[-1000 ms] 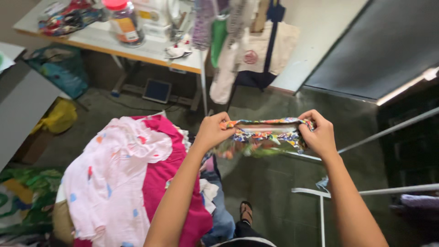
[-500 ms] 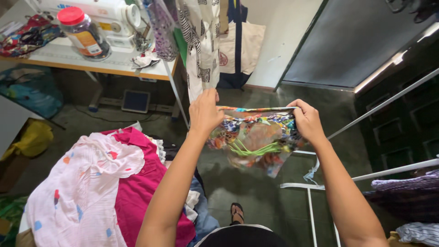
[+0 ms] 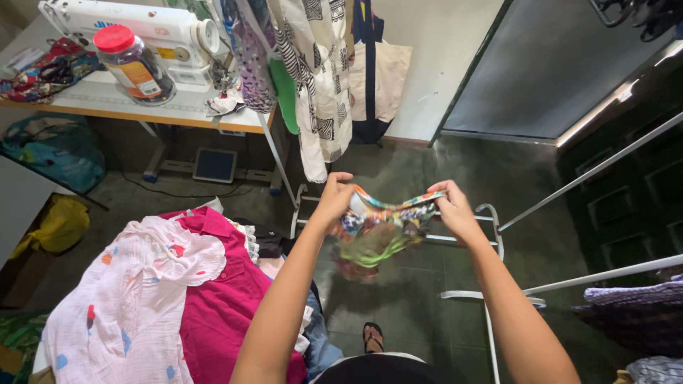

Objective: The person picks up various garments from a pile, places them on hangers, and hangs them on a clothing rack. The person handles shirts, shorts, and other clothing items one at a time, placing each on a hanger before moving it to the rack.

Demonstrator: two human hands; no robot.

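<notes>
A small multicoloured patterned garment hangs between my two hands in mid-air, blurred by motion, with green and red fabric drooping below its upper edge. My left hand pinches the left end of that edge. My right hand grips the right end. Both arms reach out from the bottom of the view over a dark floor. Just beyond the hands stands a white metal clothes rack.
A pile of clothes lies lower left, with a pink shirt and a white dotted garment on top. Hanging garments drape from a rail. A table with a sewing machine and red-lidded jar is upper left.
My hands have come closer together, so the garment's top edge went from stretched taut to slack and bunched. The camera view has tilted up and toward the hanging clothes.
</notes>
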